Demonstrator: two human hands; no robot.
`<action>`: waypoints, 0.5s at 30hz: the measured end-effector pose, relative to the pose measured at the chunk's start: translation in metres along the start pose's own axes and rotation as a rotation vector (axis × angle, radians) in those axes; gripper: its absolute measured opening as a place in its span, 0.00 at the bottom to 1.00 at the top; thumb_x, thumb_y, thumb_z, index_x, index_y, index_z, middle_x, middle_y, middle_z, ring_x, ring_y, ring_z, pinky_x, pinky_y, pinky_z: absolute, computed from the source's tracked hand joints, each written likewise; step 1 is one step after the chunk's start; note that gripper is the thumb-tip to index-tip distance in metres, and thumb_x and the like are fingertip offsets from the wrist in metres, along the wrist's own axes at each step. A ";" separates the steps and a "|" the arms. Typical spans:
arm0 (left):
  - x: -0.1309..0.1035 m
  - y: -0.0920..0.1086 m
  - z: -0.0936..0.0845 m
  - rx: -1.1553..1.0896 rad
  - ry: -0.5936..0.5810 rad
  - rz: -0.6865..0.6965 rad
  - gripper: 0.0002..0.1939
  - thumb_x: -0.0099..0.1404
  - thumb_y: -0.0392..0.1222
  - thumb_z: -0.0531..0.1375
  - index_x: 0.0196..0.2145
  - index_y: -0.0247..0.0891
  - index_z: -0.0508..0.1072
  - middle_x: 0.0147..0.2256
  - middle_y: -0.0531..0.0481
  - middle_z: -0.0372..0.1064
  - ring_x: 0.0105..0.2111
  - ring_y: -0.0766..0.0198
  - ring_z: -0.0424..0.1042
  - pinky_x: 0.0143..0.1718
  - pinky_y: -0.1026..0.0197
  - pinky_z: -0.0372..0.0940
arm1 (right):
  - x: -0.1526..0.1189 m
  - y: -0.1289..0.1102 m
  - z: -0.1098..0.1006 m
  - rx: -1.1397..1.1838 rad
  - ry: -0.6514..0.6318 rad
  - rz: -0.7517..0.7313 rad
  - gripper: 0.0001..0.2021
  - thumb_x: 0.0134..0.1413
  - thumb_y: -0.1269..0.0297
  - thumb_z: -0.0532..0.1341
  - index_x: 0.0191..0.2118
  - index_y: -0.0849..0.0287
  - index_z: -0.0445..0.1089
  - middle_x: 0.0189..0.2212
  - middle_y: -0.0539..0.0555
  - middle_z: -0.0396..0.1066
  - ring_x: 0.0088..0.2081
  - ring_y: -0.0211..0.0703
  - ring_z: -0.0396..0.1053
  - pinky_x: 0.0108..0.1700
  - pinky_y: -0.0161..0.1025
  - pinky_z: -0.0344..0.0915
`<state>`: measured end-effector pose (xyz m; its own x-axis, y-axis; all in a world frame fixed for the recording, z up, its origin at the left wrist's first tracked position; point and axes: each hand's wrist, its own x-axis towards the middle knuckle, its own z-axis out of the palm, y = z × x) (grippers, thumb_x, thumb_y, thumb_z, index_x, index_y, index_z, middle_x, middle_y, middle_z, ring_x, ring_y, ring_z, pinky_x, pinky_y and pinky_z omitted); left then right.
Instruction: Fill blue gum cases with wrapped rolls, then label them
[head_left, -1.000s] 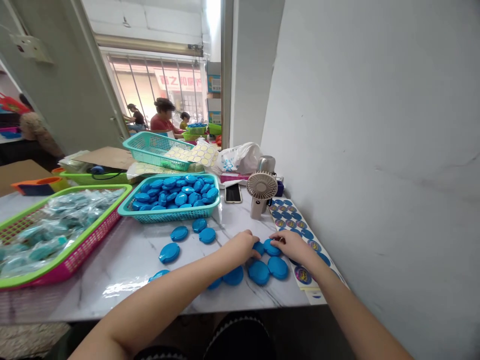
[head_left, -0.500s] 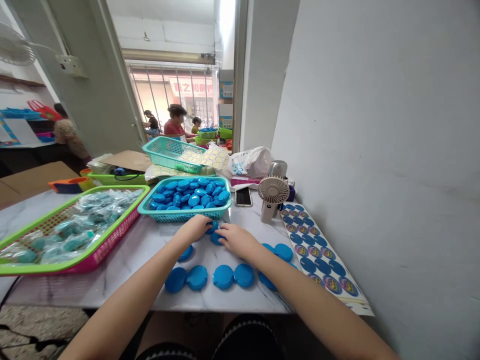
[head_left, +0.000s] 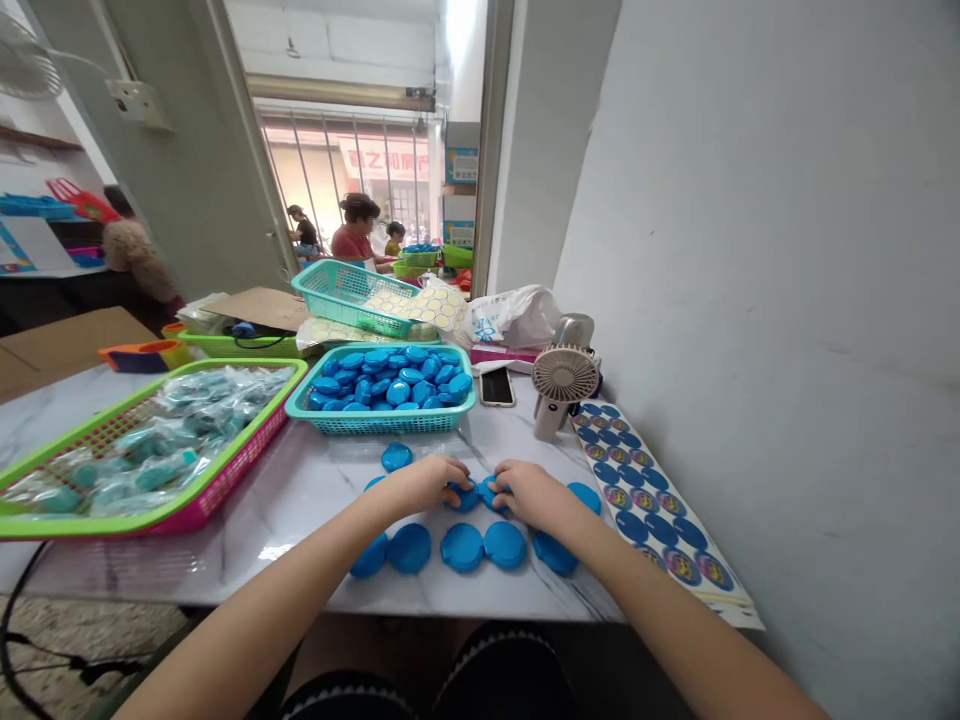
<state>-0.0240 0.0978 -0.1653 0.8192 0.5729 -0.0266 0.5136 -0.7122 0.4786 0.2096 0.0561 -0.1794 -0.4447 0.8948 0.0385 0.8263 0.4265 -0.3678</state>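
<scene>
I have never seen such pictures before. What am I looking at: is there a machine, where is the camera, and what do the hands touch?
There is no machine here, only a person's bare left hand and bare right hand. One camera, worn on the person's head, looks forward and down. On the white, grey-veined table lie loose, round blue discs. Behind them is a turquoise plastic basket full of similar pieces; to the left, a lime-green and pink plastic basket holds turquoise items in clear bags. A beige handheld fan, a black-screened phone and a white sheet of round stickers are also there. Each hand touches one disc, side by side; whether they grip firmly, I cannot tell.
</scene>
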 end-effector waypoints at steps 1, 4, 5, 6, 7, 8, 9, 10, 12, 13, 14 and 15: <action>0.000 0.004 0.002 -0.004 -0.005 0.020 0.14 0.72 0.45 0.62 0.52 0.36 0.74 0.55 0.42 0.71 0.52 0.53 0.73 0.54 0.44 0.71 | -0.003 -0.001 -0.001 -0.010 -0.010 0.005 0.15 0.68 0.58 0.62 0.55 0.59 0.70 0.53 0.58 0.72 0.48 0.48 0.74 0.49 0.50 0.74; -0.005 0.014 0.003 -0.011 -0.005 0.055 0.14 0.72 0.44 0.63 0.52 0.37 0.74 0.55 0.42 0.71 0.52 0.53 0.73 0.54 0.43 0.70 | -0.010 -0.003 -0.006 -0.040 -0.035 0.006 0.15 0.68 0.58 0.62 0.54 0.59 0.71 0.52 0.58 0.72 0.48 0.47 0.74 0.49 0.50 0.74; -0.009 0.016 0.001 -0.013 0.008 0.053 0.15 0.72 0.44 0.63 0.53 0.37 0.74 0.55 0.42 0.71 0.53 0.52 0.73 0.55 0.43 0.70 | -0.011 -0.005 -0.009 -0.048 -0.033 0.003 0.14 0.68 0.58 0.63 0.54 0.59 0.71 0.52 0.57 0.73 0.48 0.47 0.74 0.50 0.50 0.74; -0.014 0.016 -0.002 -0.014 0.036 0.041 0.16 0.72 0.44 0.63 0.55 0.38 0.73 0.57 0.42 0.70 0.54 0.52 0.73 0.56 0.42 0.70 | -0.012 -0.007 -0.011 -0.055 -0.022 0.000 0.14 0.68 0.58 0.63 0.53 0.59 0.72 0.52 0.57 0.73 0.48 0.47 0.74 0.51 0.51 0.74; -0.022 0.016 -0.007 -0.015 0.079 0.017 0.17 0.72 0.43 0.62 0.56 0.38 0.73 0.58 0.41 0.69 0.56 0.51 0.72 0.57 0.41 0.68 | -0.010 -0.009 -0.014 -0.061 -0.003 -0.005 0.13 0.68 0.58 0.63 0.53 0.59 0.72 0.52 0.57 0.73 0.49 0.48 0.74 0.52 0.51 0.73; -0.032 0.013 -0.013 -0.014 0.133 -0.017 0.17 0.73 0.42 0.62 0.57 0.39 0.72 0.60 0.41 0.68 0.57 0.50 0.70 0.59 0.40 0.67 | -0.007 -0.012 -0.016 -0.064 0.021 -0.012 0.13 0.68 0.59 0.63 0.53 0.59 0.72 0.52 0.58 0.73 0.50 0.49 0.73 0.53 0.52 0.72; -0.043 0.009 -0.020 -0.013 0.194 -0.059 0.16 0.74 0.41 0.60 0.58 0.38 0.72 0.61 0.41 0.68 0.59 0.50 0.69 0.60 0.39 0.65 | -0.002 -0.017 -0.017 -0.064 0.045 -0.023 0.13 0.68 0.59 0.62 0.53 0.59 0.72 0.53 0.58 0.72 0.51 0.49 0.73 0.54 0.53 0.72; -0.055 0.004 -0.026 -0.012 0.255 -0.108 0.15 0.75 0.39 0.58 0.57 0.37 0.73 0.60 0.41 0.68 0.60 0.50 0.69 0.61 0.40 0.64 | 0.006 -0.023 -0.017 -0.059 0.063 -0.041 0.13 0.68 0.59 0.62 0.54 0.59 0.72 0.54 0.58 0.72 0.52 0.50 0.73 0.55 0.54 0.71; -0.079 -0.009 -0.037 -0.013 0.336 -0.206 0.14 0.77 0.37 0.53 0.53 0.36 0.75 0.57 0.41 0.72 0.57 0.52 0.71 0.61 0.42 0.65 | 0.029 -0.039 -0.013 -0.040 0.065 -0.105 0.14 0.68 0.59 0.62 0.55 0.58 0.71 0.55 0.58 0.72 0.53 0.50 0.72 0.55 0.54 0.71; -0.089 -0.015 -0.040 -0.015 0.351 -0.252 0.13 0.77 0.38 0.53 0.52 0.35 0.76 0.55 0.42 0.74 0.55 0.53 0.73 0.59 0.43 0.67 | 0.043 -0.048 -0.009 -0.027 0.048 -0.152 0.15 0.68 0.60 0.62 0.55 0.59 0.71 0.55 0.58 0.72 0.53 0.50 0.73 0.54 0.54 0.72; -0.098 -0.021 -0.041 -0.017 0.349 -0.294 0.13 0.76 0.39 0.55 0.51 0.35 0.76 0.53 0.42 0.75 0.53 0.53 0.75 0.57 0.44 0.68 | 0.059 -0.057 -0.005 -0.014 0.024 -0.203 0.15 0.68 0.60 0.62 0.56 0.59 0.70 0.55 0.58 0.71 0.52 0.50 0.73 0.54 0.54 0.72; -0.105 -0.026 -0.039 -0.019 0.333 -0.329 0.12 0.75 0.41 0.57 0.50 0.35 0.76 0.51 0.43 0.76 0.51 0.54 0.75 0.55 0.44 0.70 | 0.074 -0.067 0.001 -0.004 0.000 -0.249 0.16 0.68 0.60 0.63 0.57 0.58 0.70 0.56 0.58 0.71 0.52 0.50 0.73 0.54 0.54 0.72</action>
<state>-0.1329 0.0722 -0.1408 0.4855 0.8683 0.1020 0.7249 -0.4650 0.5082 0.1210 0.0939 -0.1530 -0.6347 0.7622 0.1276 0.6926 0.6342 -0.3436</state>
